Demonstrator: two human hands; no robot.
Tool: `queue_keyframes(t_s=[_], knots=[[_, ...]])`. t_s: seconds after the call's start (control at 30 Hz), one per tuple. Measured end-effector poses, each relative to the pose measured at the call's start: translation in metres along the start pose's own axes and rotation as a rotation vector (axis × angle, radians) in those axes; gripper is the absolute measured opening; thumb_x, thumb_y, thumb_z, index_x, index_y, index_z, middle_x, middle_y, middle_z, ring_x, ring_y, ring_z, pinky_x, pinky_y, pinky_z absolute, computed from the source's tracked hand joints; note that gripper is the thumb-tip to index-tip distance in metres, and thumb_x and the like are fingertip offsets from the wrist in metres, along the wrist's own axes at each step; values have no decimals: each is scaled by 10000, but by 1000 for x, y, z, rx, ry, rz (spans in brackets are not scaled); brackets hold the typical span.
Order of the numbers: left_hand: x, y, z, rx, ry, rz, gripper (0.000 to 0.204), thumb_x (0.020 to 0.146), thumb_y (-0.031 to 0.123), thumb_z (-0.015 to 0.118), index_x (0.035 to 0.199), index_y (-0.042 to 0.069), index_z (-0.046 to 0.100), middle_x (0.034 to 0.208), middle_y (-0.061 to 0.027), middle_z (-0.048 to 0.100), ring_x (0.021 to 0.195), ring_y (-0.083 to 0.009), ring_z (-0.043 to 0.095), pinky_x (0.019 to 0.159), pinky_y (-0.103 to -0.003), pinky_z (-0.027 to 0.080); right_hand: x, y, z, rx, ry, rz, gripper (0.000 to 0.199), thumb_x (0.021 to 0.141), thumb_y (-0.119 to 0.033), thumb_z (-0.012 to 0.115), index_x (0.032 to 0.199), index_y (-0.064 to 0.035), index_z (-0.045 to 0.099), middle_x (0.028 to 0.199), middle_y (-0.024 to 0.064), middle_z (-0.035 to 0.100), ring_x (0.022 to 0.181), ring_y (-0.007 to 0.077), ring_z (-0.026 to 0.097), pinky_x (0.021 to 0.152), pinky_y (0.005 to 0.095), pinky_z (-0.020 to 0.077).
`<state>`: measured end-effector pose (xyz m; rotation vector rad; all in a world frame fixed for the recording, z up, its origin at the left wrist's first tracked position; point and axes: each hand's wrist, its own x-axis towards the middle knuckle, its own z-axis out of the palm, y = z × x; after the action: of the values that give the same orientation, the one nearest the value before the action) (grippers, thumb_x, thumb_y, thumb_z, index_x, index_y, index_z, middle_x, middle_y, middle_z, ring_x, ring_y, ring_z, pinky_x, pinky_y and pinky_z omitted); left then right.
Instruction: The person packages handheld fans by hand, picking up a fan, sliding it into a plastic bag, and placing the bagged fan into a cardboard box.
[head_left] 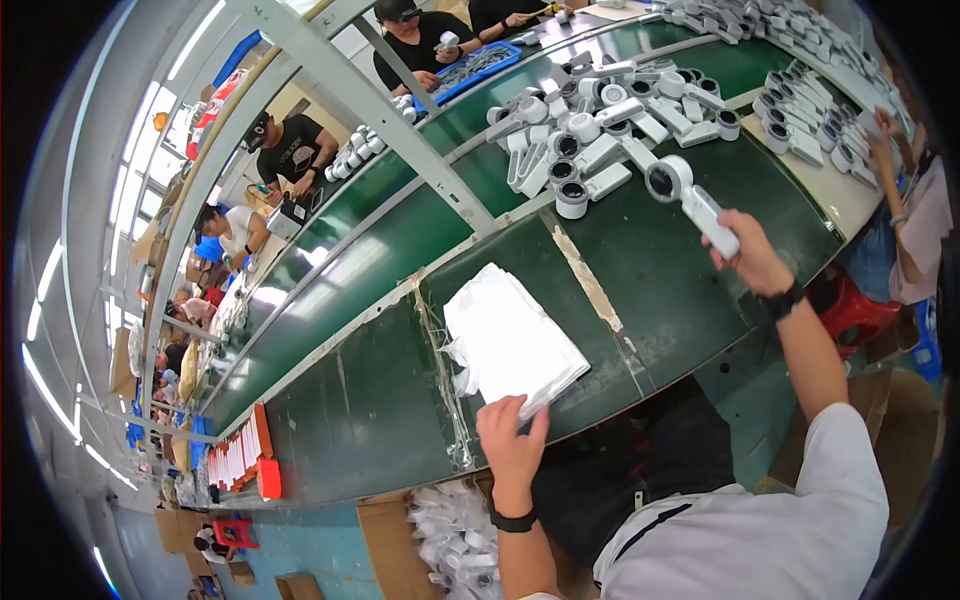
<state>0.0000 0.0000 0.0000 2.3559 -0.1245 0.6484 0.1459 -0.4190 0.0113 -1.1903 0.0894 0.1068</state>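
Observation:
My right hand [746, 252] is closed round the handle of a white handheld fan [690, 205], held above the green table with its round head pointing away to the left. In front of me lies a stack of thin white plastic bags [512, 335], slightly skewed, with crumpled edges along its left side. My left hand [512, 437] touches the stack's near edge, fingers bent and thumb spread apart from them. Beyond the held fan is a large heap of similar white fans [600, 120].
The green worktable [360, 410] has tape strips and a metal frame post [400, 130] at its far edge. A box of bagged parts [455, 540] stands below. More fans [795, 115] lie at right, near a co-worker's arm [890, 160]. Other people work across the belt beside a blue tray [470, 72].

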Motion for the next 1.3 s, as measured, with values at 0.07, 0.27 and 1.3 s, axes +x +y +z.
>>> queue_keyframes(t_s=[0.07,0.27,1.3], knots=[[7,9,6,225,-65,158,427,660,194,832,1034,92,654,1037,-81,607,966,-286,528,825,-409,421,-30,8,34,234,-70,30,357,930,-316,522,1130,-20,526,811,117,633,551,193,602,488,303,493],[12,28,-3,394,-196,151,365,669,158,805,995,80,662,974,-70,602,940,-277,533,806,-394,417,-92,42,87,237,-331,129,488,816,-90,682,1240,-7,456,941,146,648,723,217,656,633,325,537],[-13,67,23,-1412,112,-781,109,917,63,613,1001,27,554,972,-70,641,846,-142,614,748,-281,511,-122,89,199,-33,-111,17,344,749,-45,720,1044,-3,550,845,32,629,720,98,593,639,256,502]])
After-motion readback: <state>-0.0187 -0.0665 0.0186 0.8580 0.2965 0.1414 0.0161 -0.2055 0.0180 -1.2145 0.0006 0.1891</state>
